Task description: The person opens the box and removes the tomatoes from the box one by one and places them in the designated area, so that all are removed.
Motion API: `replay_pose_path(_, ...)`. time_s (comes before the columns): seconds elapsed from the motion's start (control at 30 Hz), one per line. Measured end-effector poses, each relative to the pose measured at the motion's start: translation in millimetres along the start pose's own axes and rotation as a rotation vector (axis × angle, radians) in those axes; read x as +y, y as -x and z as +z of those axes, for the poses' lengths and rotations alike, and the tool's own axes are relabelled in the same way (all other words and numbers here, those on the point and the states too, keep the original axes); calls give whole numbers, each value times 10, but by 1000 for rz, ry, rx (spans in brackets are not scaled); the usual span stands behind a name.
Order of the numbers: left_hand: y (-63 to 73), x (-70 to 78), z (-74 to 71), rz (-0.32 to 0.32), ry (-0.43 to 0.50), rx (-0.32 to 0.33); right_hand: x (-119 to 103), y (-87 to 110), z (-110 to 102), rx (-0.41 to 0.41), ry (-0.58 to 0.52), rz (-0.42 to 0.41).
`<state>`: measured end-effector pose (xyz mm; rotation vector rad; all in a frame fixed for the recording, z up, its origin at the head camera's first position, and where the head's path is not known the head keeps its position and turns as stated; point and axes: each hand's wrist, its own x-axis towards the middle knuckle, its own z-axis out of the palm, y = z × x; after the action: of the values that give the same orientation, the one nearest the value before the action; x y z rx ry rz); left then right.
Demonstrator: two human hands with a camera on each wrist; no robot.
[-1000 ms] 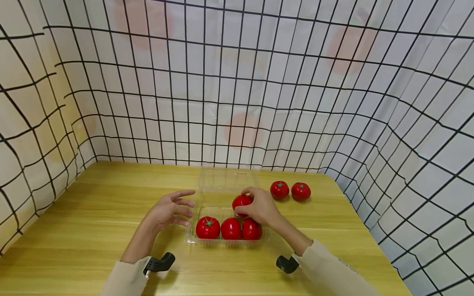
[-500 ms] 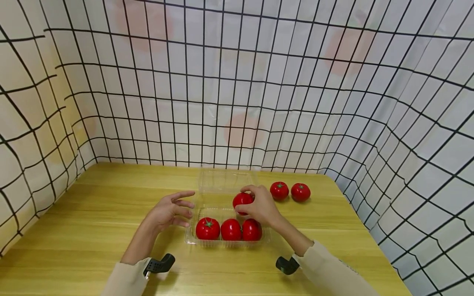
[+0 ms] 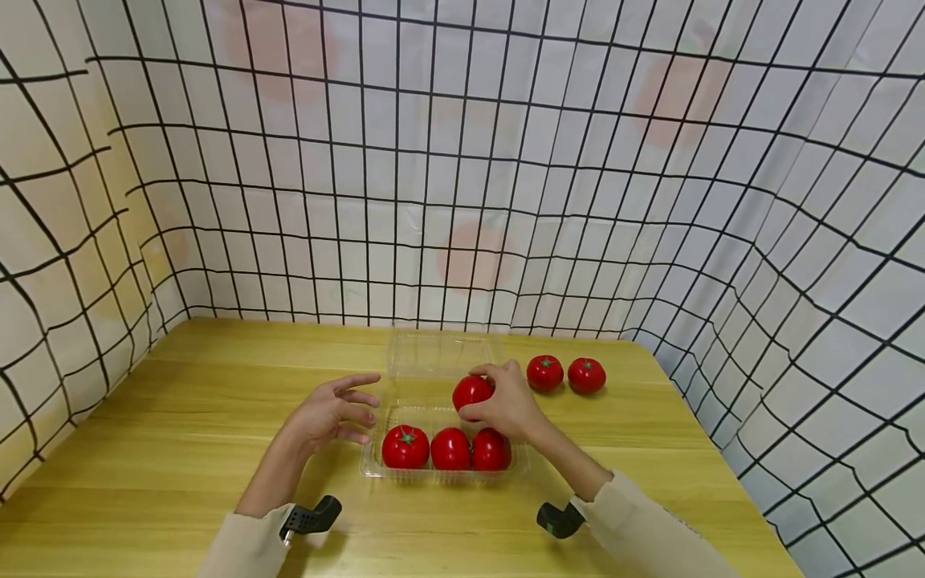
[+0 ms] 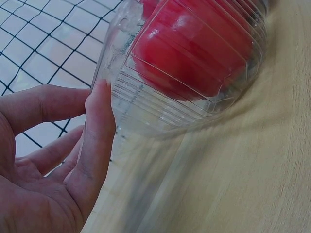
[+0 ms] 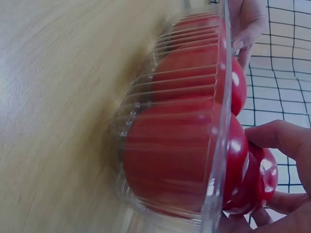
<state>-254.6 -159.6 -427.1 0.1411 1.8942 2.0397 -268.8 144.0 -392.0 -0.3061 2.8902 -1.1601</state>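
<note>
A clear plastic clamshell box (image 3: 372,464) lies on the table with its lid laid back. Three red tomatoes stand along its front row: the left tomato (image 3: 405,447), the middle tomato (image 3: 450,449) and the right tomato (image 3: 491,449). My right hand (image 3: 509,404) holds another tomato (image 3: 471,393) between thumb and fingers, behind the right end of that row; the right wrist view shows this held tomato (image 5: 265,179) just past the box rim. Beside the left end of the box is my left hand (image 3: 328,413), fingers spread and its thumb (image 4: 99,104) at the rim.
Two more tomatoes, one (image 3: 545,373) beside the other (image 3: 587,376), sit on the wooden table (image 3: 181,417) at the back right. The transparent lid (image 3: 444,353) extends behind the box. Grid-patterned cloth (image 3: 462,177) encloses the back and sides.
My right hand and its tomato have shifted very slightly up and back in the head view. The left hand and the tomatoes in the box stay where they were.
</note>
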Motion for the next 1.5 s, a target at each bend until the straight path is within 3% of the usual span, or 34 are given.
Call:
replay_pose_path(0.33, 12, 8, 12, 3, 6, -6, -50, 46, -14, -2, -41, -56)
replay_pose_path(0.67, 14, 18, 10, 11, 1, -7, -80, 65, -21, -8, -45, -30)
replay_pose_path(0.97, 8, 3, 11, 6, -8, 0, -95, 71, -26, -24, -9, -110)
replay_pose_path(1.5, 1, -1, 5, -2, -1, 6, -63, 47, -6, -58, -147, -36)
